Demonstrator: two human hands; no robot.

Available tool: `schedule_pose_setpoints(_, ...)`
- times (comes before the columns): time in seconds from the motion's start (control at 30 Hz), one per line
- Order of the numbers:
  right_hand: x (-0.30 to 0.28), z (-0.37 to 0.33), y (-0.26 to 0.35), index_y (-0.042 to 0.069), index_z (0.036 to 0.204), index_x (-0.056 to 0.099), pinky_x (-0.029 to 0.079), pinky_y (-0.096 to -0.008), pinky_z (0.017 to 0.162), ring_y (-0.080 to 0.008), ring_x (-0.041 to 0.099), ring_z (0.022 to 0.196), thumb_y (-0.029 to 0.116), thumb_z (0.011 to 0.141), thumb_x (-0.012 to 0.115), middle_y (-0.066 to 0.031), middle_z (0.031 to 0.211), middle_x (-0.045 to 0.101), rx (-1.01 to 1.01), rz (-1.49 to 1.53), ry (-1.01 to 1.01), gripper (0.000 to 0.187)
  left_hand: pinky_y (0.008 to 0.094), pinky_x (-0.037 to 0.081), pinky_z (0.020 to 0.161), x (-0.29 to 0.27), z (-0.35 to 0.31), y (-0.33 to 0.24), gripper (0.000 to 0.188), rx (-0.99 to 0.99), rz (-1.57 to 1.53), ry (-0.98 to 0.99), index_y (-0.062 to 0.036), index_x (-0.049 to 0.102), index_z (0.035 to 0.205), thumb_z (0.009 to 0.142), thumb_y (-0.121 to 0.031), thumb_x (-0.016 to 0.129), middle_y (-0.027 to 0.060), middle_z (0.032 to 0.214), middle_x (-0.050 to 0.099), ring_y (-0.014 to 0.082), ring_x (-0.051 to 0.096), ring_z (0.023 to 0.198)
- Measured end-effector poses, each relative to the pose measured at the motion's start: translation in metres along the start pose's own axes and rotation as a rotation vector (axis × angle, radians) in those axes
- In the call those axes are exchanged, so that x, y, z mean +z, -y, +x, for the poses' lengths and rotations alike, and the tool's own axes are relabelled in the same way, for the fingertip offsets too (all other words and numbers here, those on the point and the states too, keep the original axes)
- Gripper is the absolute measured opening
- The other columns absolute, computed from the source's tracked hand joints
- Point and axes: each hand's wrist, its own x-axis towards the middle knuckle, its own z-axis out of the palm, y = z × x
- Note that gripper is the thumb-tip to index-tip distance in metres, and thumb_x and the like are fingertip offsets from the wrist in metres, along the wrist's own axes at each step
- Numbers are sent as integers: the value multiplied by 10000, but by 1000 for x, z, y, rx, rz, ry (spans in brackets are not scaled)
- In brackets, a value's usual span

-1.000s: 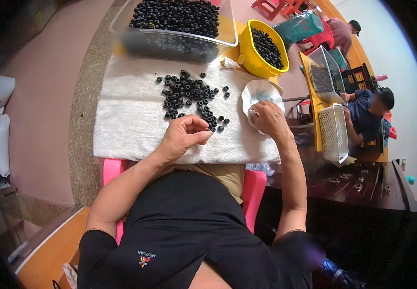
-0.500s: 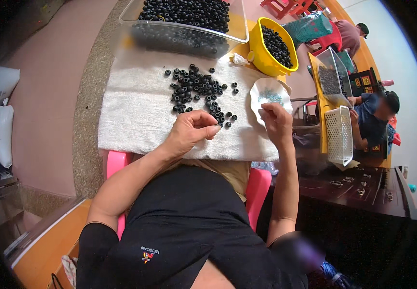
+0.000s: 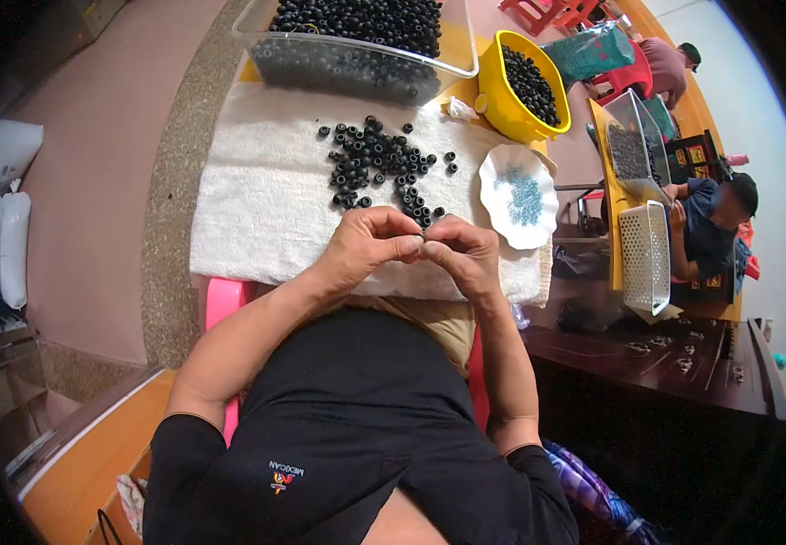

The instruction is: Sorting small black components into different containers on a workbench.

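My left hand (image 3: 370, 248) and my right hand (image 3: 464, 258) meet fingertip to fingertip above the front of a white towel (image 3: 270, 213). Between the left thumb and forefinger a bit of something dark shows, apparently one of the small black hollow pieces; the fingers cover most of it. The right thumb and forefinger are pinched together against it, and whatever they hold is too small to make out. Just beyond both hands lies a loose heap of black round pieces with holes (image 3: 375, 154). Right of it, a white scalloped dish (image 3: 495, 202) holds tiny pale-blue translucent bits.
A clear plastic bin (image 3: 356, 56) full of black pieces stands at the back, beside a yellow tub (image 3: 493, 95) of the same. A crumpled white tissue (image 3: 459, 109) lies near the tub. At the right, another person (image 3: 715, 218) works by a white perforated basket (image 3: 644, 259).
My right hand has moved left from over the white dish to meet my left hand, uncovering the blue bits. My left hand stays pinched in about the same place.
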Motion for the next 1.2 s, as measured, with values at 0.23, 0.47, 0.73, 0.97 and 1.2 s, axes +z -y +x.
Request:
schedule_pose_setpoints(0.23, 2, -7, -10, -19, 894, 722, 500, -263, 735, -139, 614, 808, -19, 815, 728, -78, 855, 672, 4, 127, -11, 79, 271, 571, 763, 0, 0, 1, 147, -102, -155, 34, -5, 666, 1031, 898, -63, 693, 75, 906, 703, 143, 679, 814)
schedule_pose_setpoints(0.47, 5, -9, -9, -27, 894, 713, 505, -257, 710, -133, 614, 780, -6, 827, 730, -77, 846, 663, 24, 209, -32, 72, 279, 578, 778, -1, 0, 4, 138, -153, -195, 26, -13, 663, 1029, 904, -67, 689, 76, 928, 701, 149, 683, 830)
schedule_pose_setpoints(0.73, 11, -10, -15, -26, 895, 712, 505, -253, 688, -120, 607, 751, 4, 849, 726, -65, 830, 659, 20, 185, -129, 56, 298, 579, 802, 0, -1, -1, 137, -161, -186, 42, -20, 650, 1023, 905, -76, 692, 71, 946, 692, 152, 680, 858)
schedule_pose_setpoints(0.97, 14, -11, -11, -20, 897, 713, 490, -245, 694, -122, 610, 769, 9, 850, 726, -59, 815, 658, -12, 123, -130, 57, 309, 581, 811, -1, 0, 0, 135, -176, -236, 19, -22, 646, 1016, 904, -81, 694, 65, 949, 680, 153, 673, 868)
schedule_pose_setpoints(1.2, 12, -14, -12, -32, 931, 682, 503, -262, 757, -147, 609, 822, -44, 847, 699, -86, 890, 649, -157, -75, -111, 86, 302, 578, 814, -2, 0, 0, 126, -182, -235, 13, -39, 655, 1011, 905, -91, 697, 44, 952, 678, 138, 667, 867)
